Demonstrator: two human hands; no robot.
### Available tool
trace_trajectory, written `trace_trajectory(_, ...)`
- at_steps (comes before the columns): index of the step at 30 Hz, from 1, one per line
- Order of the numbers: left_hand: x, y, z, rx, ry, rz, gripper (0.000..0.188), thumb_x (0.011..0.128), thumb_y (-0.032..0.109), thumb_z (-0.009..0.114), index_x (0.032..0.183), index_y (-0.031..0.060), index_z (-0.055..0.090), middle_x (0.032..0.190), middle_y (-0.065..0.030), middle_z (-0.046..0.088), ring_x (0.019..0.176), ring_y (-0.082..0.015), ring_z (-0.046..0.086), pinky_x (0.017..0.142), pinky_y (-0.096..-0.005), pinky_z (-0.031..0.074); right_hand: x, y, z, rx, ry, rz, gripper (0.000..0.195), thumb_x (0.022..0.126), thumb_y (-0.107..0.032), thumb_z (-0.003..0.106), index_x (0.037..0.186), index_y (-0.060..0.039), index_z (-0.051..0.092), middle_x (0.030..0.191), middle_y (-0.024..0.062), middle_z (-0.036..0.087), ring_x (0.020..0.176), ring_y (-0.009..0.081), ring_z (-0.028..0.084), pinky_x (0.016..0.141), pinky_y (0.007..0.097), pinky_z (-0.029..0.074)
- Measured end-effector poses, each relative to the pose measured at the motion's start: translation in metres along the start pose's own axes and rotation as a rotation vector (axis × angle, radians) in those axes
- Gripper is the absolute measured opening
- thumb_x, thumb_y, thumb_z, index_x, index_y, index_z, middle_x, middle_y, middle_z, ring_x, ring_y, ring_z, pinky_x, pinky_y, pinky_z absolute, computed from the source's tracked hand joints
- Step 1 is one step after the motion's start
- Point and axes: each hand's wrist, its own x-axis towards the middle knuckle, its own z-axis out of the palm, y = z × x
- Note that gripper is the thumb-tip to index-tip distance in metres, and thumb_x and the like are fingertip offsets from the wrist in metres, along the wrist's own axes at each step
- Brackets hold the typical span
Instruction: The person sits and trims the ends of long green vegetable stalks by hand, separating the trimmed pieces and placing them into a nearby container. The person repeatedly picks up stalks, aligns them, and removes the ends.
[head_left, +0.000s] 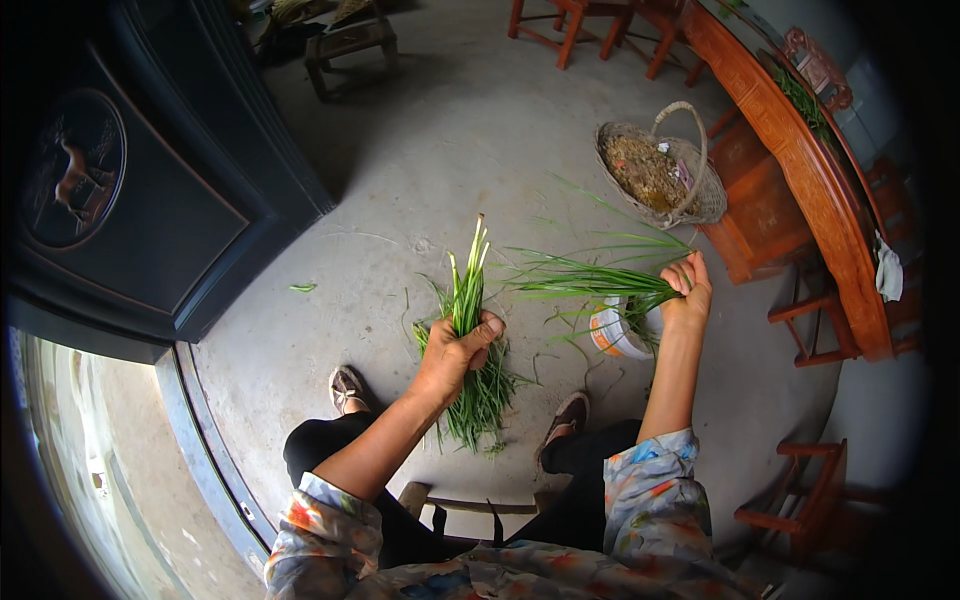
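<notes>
My left hand (461, 346) grips a bunch of long green stalks with pale root ends (470, 281), likely garlic chives or green onions. The pale ends point away from me. Below that hand, a heap of the same greens (480, 409) lies on the floor between my feet; whether the held bunch touches it is hidden. Out to the right, my right hand (686, 289) is closed around a sheaf of thin green leaves (592, 283), whose tips fan out leftward. Under the sheaf stands a white plastic bucket (609, 330) with an orange mark, and green leaves hang at its mouth.
A wicker basket (712, 202) of dry brownish scraps stands ahead right, beside a carved reddish wooden table (780, 157). Wooden chairs (814, 330) line the right side. A dark door (142, 217) is at left, a low wooden stool (351, 45) at the back. One leaf (303, 287) lies loose.
</notes>
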Motion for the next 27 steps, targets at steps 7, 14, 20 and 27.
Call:
trace_trajectory(7,0.005,0.007,-0.009,-0.121,0.134,0.047,0.015,0.079,0.016,0.067,0.084,0.0035,0.059,0.059,0.0016,0.047,0.046,-0.0084,0.037,0.043,-0.0238,0.027,0.003,-0.004,-0.004,0.047,-0.015,0.077,0.018,0.090,-0.017,0.054,0.075,-0.0069,0.050,0.048,-0.0051,0.030,0.038,0.0075,0.026,0.038,0.0215,0.028)
trace_trajectory(14,0.008,0.010,-0.013,-0.194,0.172,0.055,0.016,0.079,0.016,0.067,0.083,0.0026,0.059,0.058,0.0022,0.044,0.046,-0.0084,0.035,0.043,-0.0241,0.027,0.010,-0.008,-0.010,0.049,-0.112,0.153,0.019,0.092,-0.020,0.051,0.080,-0.0057,0.053,0.050,-0.0055,0.031,0.039,0.0063,0.025,0.041,0.0203,0.026)
trace_trajectory(20,0.007,0.015,-0.015,-0.196,0.171,0.044,0.016,0.080,0.016,0.067,0.083,0.0027,0.059,0.059,0.0022,0.044,0.047,-0.0083,0.035,0.044,-0.0239,0.027,-0.004,0.001,0.009,-0.118,-0.375,0.105,0.015,0.094,-0.021,0.049,0.087,-0.0086,0.054,0.053,-0.0056,0.033,0.043,0.0050,0.027,0.047,0.0194,0.027)
trace_trajectory(27,0.005,0.018,-0.016,-0.194,-0.058,-0.070,0.020,0.082,0.019,0.066,0.086,0.0008,0.059,0.061,0.0019,0.044,0.047,-0.0076,0.036,0.044,-0.0228,0.027,-0.023,0.017,0.029,-0.408,-0.450,-0.020,0.014,0.094,-0.025,0.048,0.092,-0.0116,0.050,0.079,-0.0035,0.043,0.071,0.0084,0.042,0.061,0.0227,0.036)
